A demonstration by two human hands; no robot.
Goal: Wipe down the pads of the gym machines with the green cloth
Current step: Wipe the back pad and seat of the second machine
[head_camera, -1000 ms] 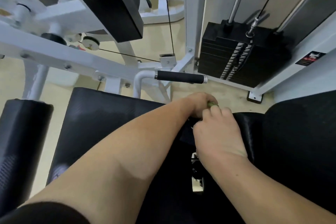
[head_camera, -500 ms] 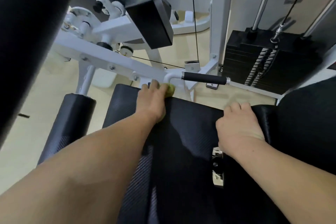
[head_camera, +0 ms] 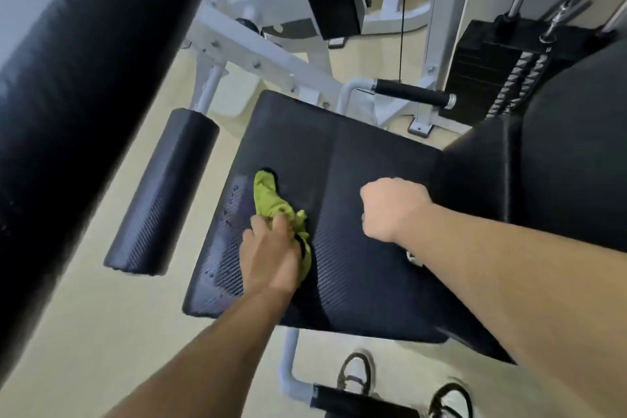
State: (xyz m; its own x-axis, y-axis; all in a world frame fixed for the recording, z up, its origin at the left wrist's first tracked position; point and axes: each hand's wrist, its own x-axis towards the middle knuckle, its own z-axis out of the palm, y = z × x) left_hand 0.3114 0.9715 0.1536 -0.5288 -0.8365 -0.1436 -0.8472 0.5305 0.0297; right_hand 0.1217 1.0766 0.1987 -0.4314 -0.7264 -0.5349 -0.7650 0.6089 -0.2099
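The black seat pad (head_camera: 342, 153) of a white-framed gym machine fills the middle of the head view. My left hand (head_camera: 268, 254) presses the crumpled green cloth (head_camera: 271, 200) onto the pad's left half, and the cloth trails out ahead of my fingers. Wet streaks show on the pad left of the cloth. My right hand (head_camera: 390, 207) rests as a closed fist on the pad's right side, holding nothing that I can see. The black back pad (head_camera: 556, 159) rises at the right.
A black roller pad (head_camera: 163, 190) hangs left of the seat, and a large black pad (head_camera: 68, 85) looms close at the far left. A black-gripped handle (head_camera: 414, 95) and the weight stack (head_camera: 492, 75) stand behind. My shoes (head_camera: 356, 373) are on the beige floor below.
My left hand has dragged the cloth from the seat's far edge back toward me along the left half. My right hand shifted from the seat's far right corner to mid-pad.
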